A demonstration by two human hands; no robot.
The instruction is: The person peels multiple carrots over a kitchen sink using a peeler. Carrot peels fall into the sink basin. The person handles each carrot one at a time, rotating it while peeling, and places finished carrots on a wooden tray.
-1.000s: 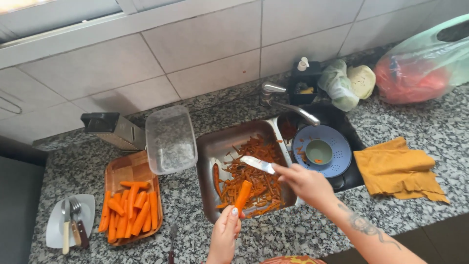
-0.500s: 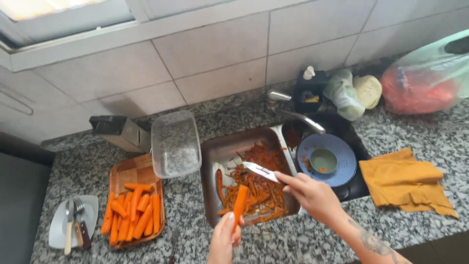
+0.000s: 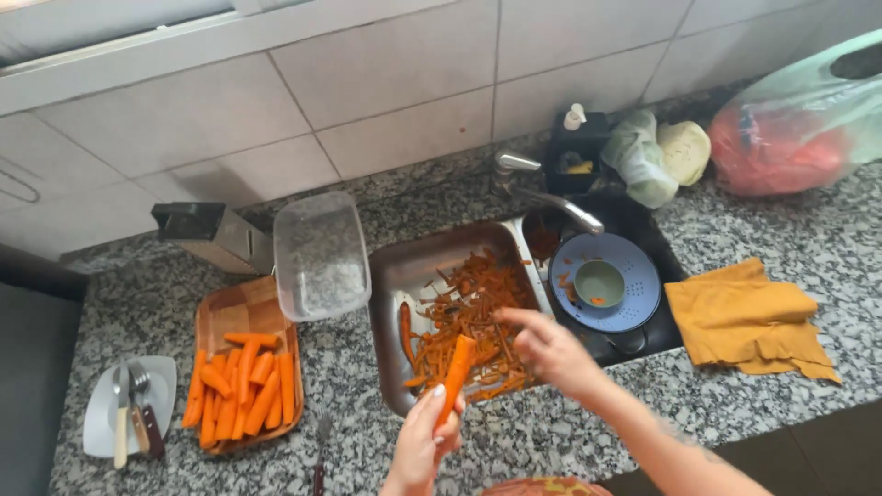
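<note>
A carrot (image 3: 456, 370) stands tilted over the metal sink (image 3: 404, 276), clamped in the left hand (image 3: 424, 447). The right hand (image 3: 549, 347) hovers just beside its tip; whether it grips anything I cannot tell. Peelings (image 3: 473, 312) lie in the sink. Left on the desk (image 3: 781, 248), a wooden tray (image 3: 230, 312) holds peeled carrots (image 3: 243, 390); a clear tub (image 3: 320, 255) overlaps it. A blue colander (image 3: 634, 276) holds a green bowl (image 3: 599, 283).

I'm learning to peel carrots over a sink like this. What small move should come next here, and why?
Probably another peeling stroke down the carrot. The left hand holds it tilted over the sink, where a heap of peelings lies, and the right hand is poised beside its upper end. Whether that hand holds a blade cannot be seen. Peeled carrots lie on the wooden tray.
</note>
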